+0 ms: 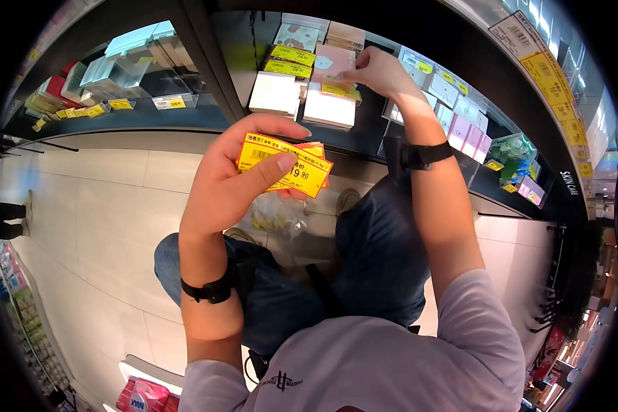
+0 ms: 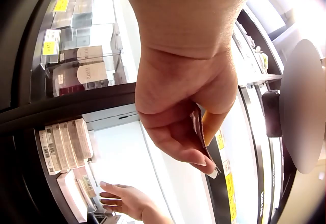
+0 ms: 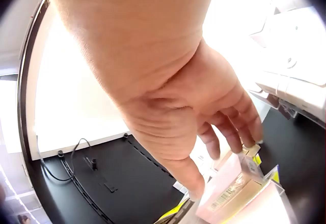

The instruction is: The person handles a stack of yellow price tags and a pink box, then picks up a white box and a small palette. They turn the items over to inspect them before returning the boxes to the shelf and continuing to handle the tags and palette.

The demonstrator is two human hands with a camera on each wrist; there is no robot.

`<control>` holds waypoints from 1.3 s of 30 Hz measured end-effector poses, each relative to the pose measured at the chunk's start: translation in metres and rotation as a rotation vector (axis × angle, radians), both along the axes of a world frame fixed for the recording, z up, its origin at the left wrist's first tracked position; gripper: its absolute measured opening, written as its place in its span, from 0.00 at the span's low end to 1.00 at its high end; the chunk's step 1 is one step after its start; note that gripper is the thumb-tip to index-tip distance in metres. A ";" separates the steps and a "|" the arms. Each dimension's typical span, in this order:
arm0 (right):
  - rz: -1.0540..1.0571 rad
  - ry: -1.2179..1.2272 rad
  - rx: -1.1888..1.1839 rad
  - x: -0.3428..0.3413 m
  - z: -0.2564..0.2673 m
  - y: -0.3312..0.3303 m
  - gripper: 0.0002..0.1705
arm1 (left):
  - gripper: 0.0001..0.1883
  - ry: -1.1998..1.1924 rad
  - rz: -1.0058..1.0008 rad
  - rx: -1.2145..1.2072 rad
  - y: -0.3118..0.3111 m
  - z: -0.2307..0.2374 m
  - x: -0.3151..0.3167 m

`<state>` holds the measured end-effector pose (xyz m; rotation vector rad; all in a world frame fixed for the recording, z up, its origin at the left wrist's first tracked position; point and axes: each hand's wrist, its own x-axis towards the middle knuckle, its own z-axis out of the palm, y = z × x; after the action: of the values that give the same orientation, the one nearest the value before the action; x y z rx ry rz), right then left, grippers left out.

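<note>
My left hand [image 1: 216, 175] grips a small stack of yellow price tags [image 1: 310, 180], with the thumb across the front one, which reads 19.90. In the left wrist view only the thin edge of the tags [image 2: 198, 127] shows between thumb and fingers. At the shelf, my right hand [image 1: 386, 74] reaches to a pink box [image 1: 331, 60] with a face drawn on it. The right wrist view has the thumb and loosely bent fingers spread above the pink box [image 3: 224, 186]. White boxes [image 1: 329, 106] stand in front of it, with yellow tags [image 1: 292, 56] to the left.
A dark shelf post [image 1: 209, 58] divides this bay from boxes [image 1: 113, 72] on the left. Clear holders with pale boxes [image 1: 463, 134] line the right. Below, a clear plastic bag [image 1: 278, 214] lies on the tiled floor [image 1: 110, 206] between the person's feet.
</note>
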<state>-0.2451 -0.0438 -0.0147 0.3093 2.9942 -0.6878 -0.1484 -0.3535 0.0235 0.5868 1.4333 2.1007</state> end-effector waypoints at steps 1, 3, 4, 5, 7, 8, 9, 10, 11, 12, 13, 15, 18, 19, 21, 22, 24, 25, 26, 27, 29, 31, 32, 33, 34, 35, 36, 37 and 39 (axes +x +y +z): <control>0.001 -0.001 0.003 0.004 0.000 -0.001 0.34 | 0.13 -0.001 0.001 0.003 0.000 0.001 0.000; 0.148 -0.142 -0.006 0.012 -0.002 -0.002 0.33 | 0.13 -0.024 -0.020 -0.002 0.000 0.003 -0.001; 0.134 -0.207 -0.036 0.015 -0.002 -0.004 0.31 | 0.13 -0.025 -0.021 -0.002 0.001 0.004 0.000; 0.133 -0.207 -0.037 0.015 -0.008 -0.001 0.31 | 0.13 -0.018 -0.007 -0.004 0.003 0.005 0.001; 0.169 -0.120 -0.067 0.012 -0.020 0.006 0.29 | 0.13 -0.011 0.007 -0.005 0.004 0.005 0.001; 0.169 -0.120 -0.066 0.013 -0.023 0.008 0.29 | 0.13 0.000 0.000 -0.006 0.004 0.005 0.001; 0.165 -0.127 -0.084 0.013 -0.025 0.011 0.28 | 0.14 0.011 -0.008 -0.007 0.005 0.004 0.000; 0.159 -0.133 -0.102 0.014 -0.023 0.010 0.28 | 0.14 0.012 -0.008 -0.006 0.005 0.005 -0.001; 0.159 -0.133 -0.101 0.016 -0.022 0.010 0.28 | 0.14 0.021 -0.010 -0.008 0.006 0.005 -0.001; 0.160 -0.107 -0.076 0.018 -0.022 0.009 0.28 | 0.14 0.029 -0.012 -0.011 0.007 0.005 -0.001; 0.162 -0.081 -0.050 0.019 -0.020 0.008 0.28 | 0.14 0.030 -0.012 -0.010 0.007 0.005 -0.001; 0.162 -0.092 -0.037 0.022 -0.014 0.007 0.28 | 0.14 0.048 0.007 -0.023 0.009 0.005 0.000; 0.164 -0.098 -0.040 0.031 -0.002 0.012 0.29 | 0.14 0.040 -0.005 -0.016 0.009 0.003 -0.001; 0.167 -0.091 -0.055 0.035 0.002 0.015 0.30 | 0.14 0.039 -0.005 -0.018 0.008 0.003 -0.001; 0.175 -0.080 -0.108 0.044 0.006 0.015 0.30 | 0.13 0.033 -0.013 -0.013 0.008 0.004 -0.001; 0.221 -0.107 -0.019 0.047 0.008 0.012 0.29 | 0.13 0.032 -0.013 -0.013 0.009 0.004 -0.001; 0.270 -0.183 0.113 0.054 0.012 0.005 0.27 | 0.14 0.055 0.014 -0.029 0.015 0.005 0.002; 0.266 -0.186 0.110 0.057 0.010 0.000 0.27 | 0.14 0.052 0.009 -0.030 0.016 0.006 0.002; 0.301 -0.184 0.125 0.060 0.007 -0.005 0.27 | 0.13 0.037 -0.010 -0.028 0.016 0.007 0.002; 0.337 -0.182 0.139 0.063 0.005 -0.009 0.28 | 0.12 0.022 -0.028 -0.027 0.017 0.008 0.001; 0.365 -0.110 0.166 0.069 -0.006 -0.015 0.26 | 0.12 0.026 -0.047 -0.023 0.020 0.008 0.000; 0.350 -0.113 0.186 0.072 -0.014 -0.025 0.29 | 0.12 0.032 -0.067 -0.016 0.023 0.007 -0.001; 0.341 -0.196 0.162 0.075 -0.013 -0.030 0.28 | 0.12 0.036 -0.043 -0.027 0.024 0.005 -0.001; 0.394 -0.095 0.124 0.081 -0.027 -0.027 0.20 | 0.12 0.040 -0.020 -0.038 0.025 0.004 -0.002; 0.398 -0.092 0.133 0.085 -0.028 -0.029 0.19 | 0.12 0.039 -0.025 -0.041 0.026 0.004 -0.002; 0.403 -0.088 0.142 0.089 -0.029 -0.031 0.18 | 0.13 0.049 0.004 -0.045 0.026 0.004 -0.002; 0.398 -0.089 0.139 0.090 -0.029 -0.029 0.18 | 0.13 0.059 0.033 -0.049 0.027 0.004 -0.001; 0.380 -0.129 0.182 0.091 -0.027 -0.026 0.17 | 0.13 0.058 0.030 -0.052 0.027 0.005 -0.001; 0.360 -0.170 0.223 0.090 -0.025 -0.017 0.16 | 0.14 0.070 0.026 -0.093 0.026 0.007 -0.001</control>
<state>-0.1551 -0.0603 -0.0394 -0.1547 2.8497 -0.2794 -0.1494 -0.3271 0.0304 0.6135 1.5755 2.0393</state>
